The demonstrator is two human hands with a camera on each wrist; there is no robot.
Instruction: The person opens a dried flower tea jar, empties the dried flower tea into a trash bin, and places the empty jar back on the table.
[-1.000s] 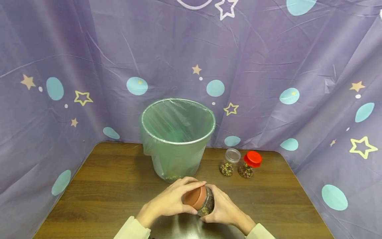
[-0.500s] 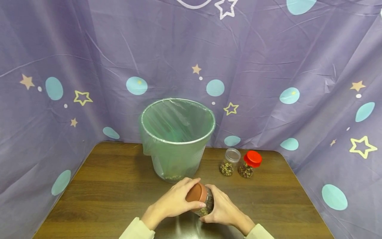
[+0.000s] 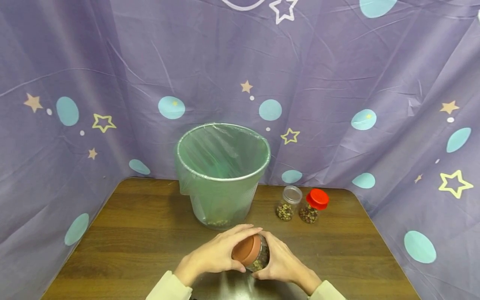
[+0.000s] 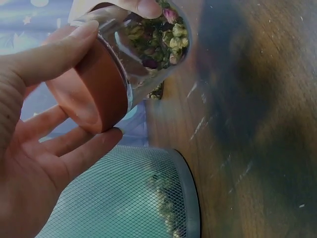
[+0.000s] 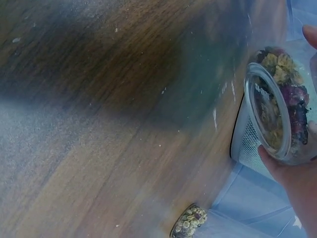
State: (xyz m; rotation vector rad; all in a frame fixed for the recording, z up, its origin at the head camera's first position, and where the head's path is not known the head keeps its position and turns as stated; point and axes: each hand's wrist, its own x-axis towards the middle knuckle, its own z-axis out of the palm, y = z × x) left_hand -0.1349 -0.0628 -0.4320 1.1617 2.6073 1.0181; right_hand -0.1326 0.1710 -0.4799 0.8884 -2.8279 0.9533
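Head view: my left hand (image 3: 216,252), half curled, holds the brown lid (image 3: 246,250) while my right hand (image 3: 282,260) grips the tilted glass jar (image 3: 264,253), maybe so it can't slip.

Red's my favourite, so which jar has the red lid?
The far-right jar. Its left neighbour has a clear top; the held jar has a brownish lid.

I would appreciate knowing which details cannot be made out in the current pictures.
Right wrist view: most of the right hand is cut off by the right edge.
Right wrist view: markings on the held jar are too small to read.
Left wrist view: a background jar is mostly hidden by the held jar.
Head view: bits low in the bin are blurred behind its wall.
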